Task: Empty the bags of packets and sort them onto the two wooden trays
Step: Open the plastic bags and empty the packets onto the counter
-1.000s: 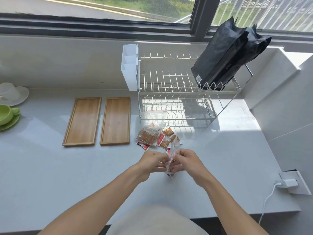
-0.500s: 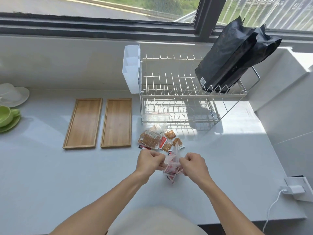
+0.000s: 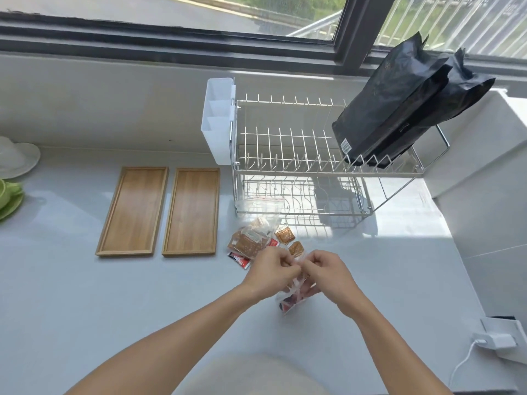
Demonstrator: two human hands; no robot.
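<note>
Grey bench (image 3: 85,295): left hand (image 3: 269,273) and right hand (image 3: 328,273) fingers pinch small clear plastic bag (image 3: 293,297) of red packets; two wooden trays (image 3: 159,210) alongside.

small clear plastic bag (image 3: 293,299): top hidden behind left hand (image 3: 271,273) and right hand (image 3: 328,273) | white cup and saucer (image 3: 17,159), green cup (image 3: 7,192): cut by left edge | red packets' (image 3: 239,260) print too small to read

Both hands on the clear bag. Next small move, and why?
Probably pull the bag's mouth apart. The left hand and right hand pinch the top of the clear bag, packets sit inside it, and both wooden trays hold nothing.
</note>
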